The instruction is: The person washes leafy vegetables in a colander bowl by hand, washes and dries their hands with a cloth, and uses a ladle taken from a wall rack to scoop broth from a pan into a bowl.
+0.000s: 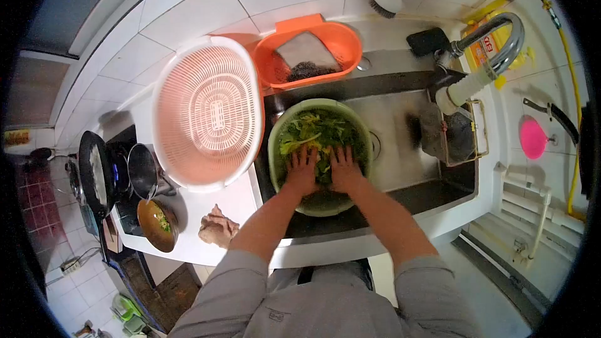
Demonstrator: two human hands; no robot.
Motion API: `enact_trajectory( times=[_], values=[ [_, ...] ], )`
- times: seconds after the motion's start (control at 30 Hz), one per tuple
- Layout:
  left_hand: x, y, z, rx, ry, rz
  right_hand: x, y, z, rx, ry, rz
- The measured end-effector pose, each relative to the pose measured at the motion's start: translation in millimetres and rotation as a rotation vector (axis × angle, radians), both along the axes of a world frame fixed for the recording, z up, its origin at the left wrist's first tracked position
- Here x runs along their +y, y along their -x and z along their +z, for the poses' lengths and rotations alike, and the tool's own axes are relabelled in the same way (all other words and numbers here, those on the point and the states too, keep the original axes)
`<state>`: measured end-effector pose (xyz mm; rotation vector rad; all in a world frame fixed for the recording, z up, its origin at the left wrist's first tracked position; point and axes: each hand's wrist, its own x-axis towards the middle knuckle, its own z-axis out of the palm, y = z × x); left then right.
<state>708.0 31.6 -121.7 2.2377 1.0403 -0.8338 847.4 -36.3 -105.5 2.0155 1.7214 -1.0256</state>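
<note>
Hands: left hand and right hand side by side, fingers partly spread, pressing on the leafy greens; whether either grips a leaf, I cannot tell.
Greens: in the green basin, with water around them.
Sink: basin stands inside the sink, toward its left end; curved faucet at the right.
Counter: white and pink colander left of the basin; orange basket behind; crumpled cloth near the front edge.

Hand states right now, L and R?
Left hand: pressed on leafy greens in the basin, grip can't be told.
Right hand: same.
</note>
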Motion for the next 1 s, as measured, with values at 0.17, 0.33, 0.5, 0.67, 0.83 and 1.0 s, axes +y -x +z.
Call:
enact_trajectory(
  times=[0.17, 0.33, 0.5, 0.67, 0.83, 1.0],
  values=[
    [21, -5, 76, -0.074, 0.046, 0.131, 30, -28, 85, 0.081, 0.038, -0.002],
    [23, -1, 5, -0.206, -0.291, 0.036, 5, -8, -32, -0.134, -0.441, -0.063],
    [27, 2, -21, -0.255, -0.21, 0.066, 15, -13, -4, 0.0, -0.203, -0.139],
    [24, -8, 36, -0.216, -0.174, 0.062, 32, -14, 17, 0.055, -0.389, -0.116],
    [27, -7, 3, -0.235, -0.243, 0.13, 44, -4, -38, 0.038, -0.664, -0.088],
    [28, 0, 28, -0.251, -0.144, 0.193, 39, -11, -6, 0.066, -0.504, -0.127]
  ],
)
